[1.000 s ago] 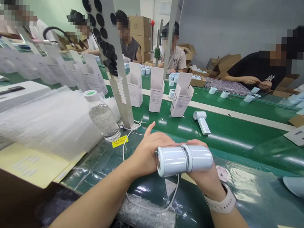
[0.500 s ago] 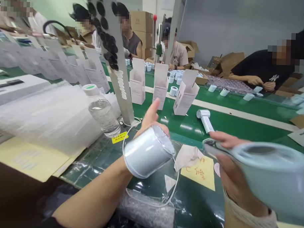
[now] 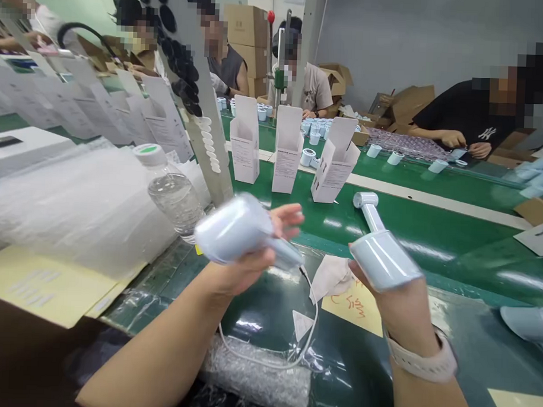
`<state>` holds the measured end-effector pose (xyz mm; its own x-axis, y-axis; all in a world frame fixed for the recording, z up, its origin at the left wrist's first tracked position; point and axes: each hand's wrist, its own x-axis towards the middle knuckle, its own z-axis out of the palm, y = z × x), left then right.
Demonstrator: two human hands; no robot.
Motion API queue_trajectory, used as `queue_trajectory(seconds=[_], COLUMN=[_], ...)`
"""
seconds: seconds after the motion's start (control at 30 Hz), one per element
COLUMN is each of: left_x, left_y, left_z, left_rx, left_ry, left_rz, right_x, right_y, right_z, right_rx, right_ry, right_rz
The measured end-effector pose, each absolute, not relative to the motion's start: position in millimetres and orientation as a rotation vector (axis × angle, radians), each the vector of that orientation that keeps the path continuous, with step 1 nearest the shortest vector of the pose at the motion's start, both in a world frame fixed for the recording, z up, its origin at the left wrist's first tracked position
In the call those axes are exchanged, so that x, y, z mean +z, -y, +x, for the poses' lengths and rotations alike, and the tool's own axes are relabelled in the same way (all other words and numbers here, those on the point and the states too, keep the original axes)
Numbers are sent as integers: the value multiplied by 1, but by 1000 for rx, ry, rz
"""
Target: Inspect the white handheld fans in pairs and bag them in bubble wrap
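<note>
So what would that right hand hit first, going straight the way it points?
Probably the small white device lying on the green belt beyond the right hand; depth is unclear.

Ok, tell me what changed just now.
The joined pale-blue cylinder was pulled apart: the left hand now holds one half, blurred, carried leftward; the right hand holds the other half, out to the right. Water bottle, white cartons and the device on the belt stayed put.
</note>
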<state>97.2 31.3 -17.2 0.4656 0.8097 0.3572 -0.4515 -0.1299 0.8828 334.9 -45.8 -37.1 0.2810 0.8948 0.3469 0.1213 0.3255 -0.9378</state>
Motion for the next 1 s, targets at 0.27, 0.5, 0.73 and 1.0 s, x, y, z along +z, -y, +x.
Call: queue_trajectory(seconds=[0.27, 0.5, 0.73, 1.0], left_x=[-18, -46, -76, -58], left_y=[-27, -44, -70, -47], left_z=[105, 110, 125, 124], left_rx=[1259, 1223, 1008, 1076], left_ry=[-445, -897, -1002, -670], left_rz=[1272, 1455, 1411, 1134], right_x=[-8, -39, -75, -75], right_y=[65, 51, 30, 27], right_z=[328, 301, 263, 282], right_rx=[749, 858, 1215, 1117], right_ry=[1097, 1322, 1433, 925], right_rz=[-902, -706, -942, -1090])
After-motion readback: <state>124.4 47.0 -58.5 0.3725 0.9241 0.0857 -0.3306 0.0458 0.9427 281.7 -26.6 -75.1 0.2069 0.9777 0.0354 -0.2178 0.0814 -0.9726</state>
